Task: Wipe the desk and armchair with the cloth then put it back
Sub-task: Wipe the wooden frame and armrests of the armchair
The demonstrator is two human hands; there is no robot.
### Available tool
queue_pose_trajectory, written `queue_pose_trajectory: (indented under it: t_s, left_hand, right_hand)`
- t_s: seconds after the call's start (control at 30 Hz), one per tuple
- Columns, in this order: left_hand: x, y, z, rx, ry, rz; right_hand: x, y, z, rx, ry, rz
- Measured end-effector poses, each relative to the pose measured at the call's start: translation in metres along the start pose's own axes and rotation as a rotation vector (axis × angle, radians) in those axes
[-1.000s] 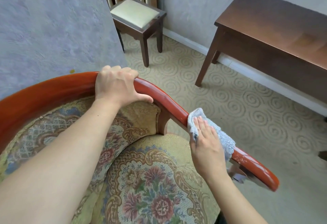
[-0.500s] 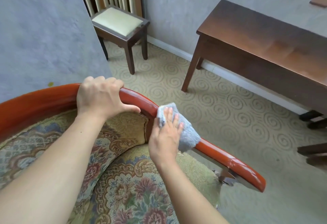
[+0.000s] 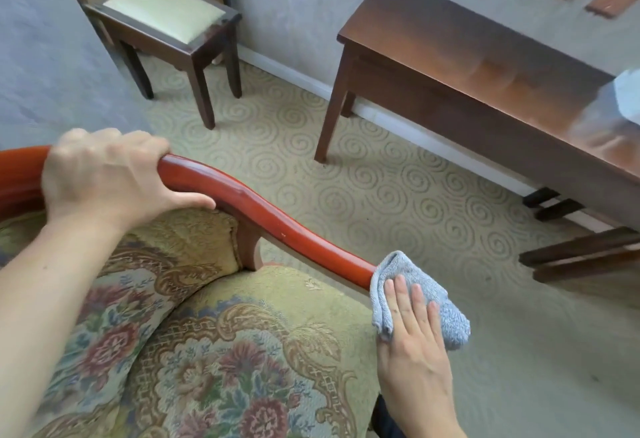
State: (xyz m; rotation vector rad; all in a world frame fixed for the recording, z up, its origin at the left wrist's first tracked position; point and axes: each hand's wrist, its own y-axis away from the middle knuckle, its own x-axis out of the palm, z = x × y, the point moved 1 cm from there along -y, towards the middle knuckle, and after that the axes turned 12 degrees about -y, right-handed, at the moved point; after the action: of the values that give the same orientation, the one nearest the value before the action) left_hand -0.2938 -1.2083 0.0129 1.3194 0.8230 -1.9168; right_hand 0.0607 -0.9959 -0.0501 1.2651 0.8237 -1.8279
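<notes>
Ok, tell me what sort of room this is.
Probably a living or sitting room in a home: an upholstered floral armchair, patterned wall-to-wall carpet, a dark wooden desk and a cushioned stool by the wall.

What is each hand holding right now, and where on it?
The left hand grips the armchair's red wooden rail near its curved top. The right hand presses the blue cloth flat against the rail's front end, fingers spread over it.

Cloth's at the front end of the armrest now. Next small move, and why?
Probably slide the right hand and blue cloth back up the red armrest toward the left hand. The cloth covers the rail's front end, a long bare stretch lies between the hands, and the left hand grips the rail, steadying the chair.
</notes>
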Motion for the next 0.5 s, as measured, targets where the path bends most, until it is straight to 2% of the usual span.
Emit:
queue_pose_trajectory:
  t_s: [0.1, 0.23, 0.4, 0.5]
  left_hand:
    - [0.001, -0.002, 0.003, 0.008, 0.031, 0.046]
    - [-0.018, 0.007, -0.002, -0.006, -0.098, -0.067]
    - [-0.025, 0.013, -0.005, 0.008, -0.079, -0.08]
    - [-0.023, 0.012, -0.005, 0.022, -0.103, -0.083]
  right_hand:
    - [-0.003, 0.001, -0.003, 0.108, -0.021, -0.031]
    - [0.016, -0.022, 0.04, 0.28, -0.175, -0.048]
    - [0.044, -0.072, 0.117, 0.064, -0.152, 0.068]
    - [0.04, -0.082, 0.117, -0.028, -0.168, 0.149]
